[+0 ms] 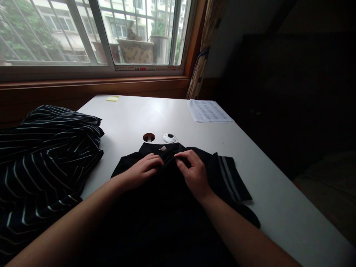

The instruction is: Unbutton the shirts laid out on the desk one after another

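A black short-sleeved collared shirt [167,193] lies spread on the white table [133,115], its collar toward the window. Two grey stripes run along its right sleeve [232,178], and a small pale label shows inside the collar. Just below the collar, my left hand [147,168] has its fingers curled and closed on the shirt's front. Close beside it, my right hand [193,172] pinches the dark fabric at the collar's right side between thumb and fingers. The dim light hides the shirt's lower part and any buttons.
A heap of black-and-white striped cloth [50,159] lies at the left. Beyond the collar are a round hole [149,137] in the tabletop and a white round cover [169,138]. Printed sheets [210,111] and a yellow note [112,98] lie near the far edge, below the window [133,33].
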A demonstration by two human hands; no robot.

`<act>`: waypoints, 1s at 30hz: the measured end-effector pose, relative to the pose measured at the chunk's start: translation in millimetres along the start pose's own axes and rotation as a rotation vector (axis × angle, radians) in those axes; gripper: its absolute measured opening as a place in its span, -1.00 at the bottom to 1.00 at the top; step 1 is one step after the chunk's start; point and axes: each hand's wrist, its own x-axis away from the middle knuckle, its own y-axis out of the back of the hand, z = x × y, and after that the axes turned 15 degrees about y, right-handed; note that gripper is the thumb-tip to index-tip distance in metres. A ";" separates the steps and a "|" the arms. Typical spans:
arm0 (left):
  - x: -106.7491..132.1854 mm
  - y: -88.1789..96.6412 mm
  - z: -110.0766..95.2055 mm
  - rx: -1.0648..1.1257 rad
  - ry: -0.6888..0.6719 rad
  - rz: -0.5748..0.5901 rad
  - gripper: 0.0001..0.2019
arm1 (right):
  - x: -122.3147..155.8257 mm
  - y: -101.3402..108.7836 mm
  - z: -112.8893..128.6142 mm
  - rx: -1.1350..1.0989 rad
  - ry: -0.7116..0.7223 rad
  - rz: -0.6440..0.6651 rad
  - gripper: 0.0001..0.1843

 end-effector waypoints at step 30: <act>-0.1 3.7 2.2 0.253 0.250 -0.101 -0.77 | 0.9 3.0 8.0 -0.049 0.067 0.068 -0.85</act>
